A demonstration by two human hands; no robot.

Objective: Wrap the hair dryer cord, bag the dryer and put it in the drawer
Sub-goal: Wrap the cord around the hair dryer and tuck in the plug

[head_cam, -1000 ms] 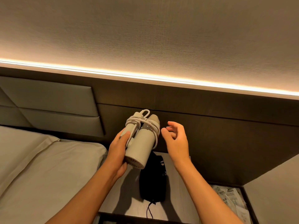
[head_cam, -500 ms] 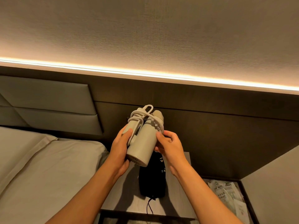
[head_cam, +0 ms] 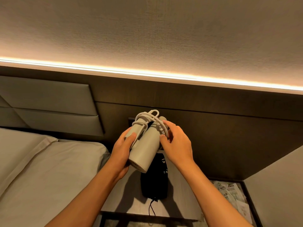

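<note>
A folded grey-white hair dryer [head_cam: 144, 149] is held up over the nightstand, its white cord [head_cam: 146, 119] wound around the upper end. My left hand [head_cam: 122, 149] grips the folded handle and barrel from the left. My right hand [head_cam: 176, 145] rests on the right side of the dryer, fingers on the cord loops. Below them a black drawstring bag [head_cam: 154, 184] lies flat on the nightstand top [head_cam: 183, 199], its string trailing toward the front edge. The drawer is mostly out of view below the nightstand's front edge.
A bed with grey sheets [head_cam: 41, 169] lies to the left under a padded headboard [head_cam: 45, 102]. Dark wood panelling runs behind. A bin with white paper packets [head_cam: 232, 194] sits at the lower right, beside a grey surface [head_cam: 278, 185].
My right hand, open and apart from the dryer a second ago, has come onto its right side and slid up onto the cord loops. The dryer has tilted slightly left.
</note>
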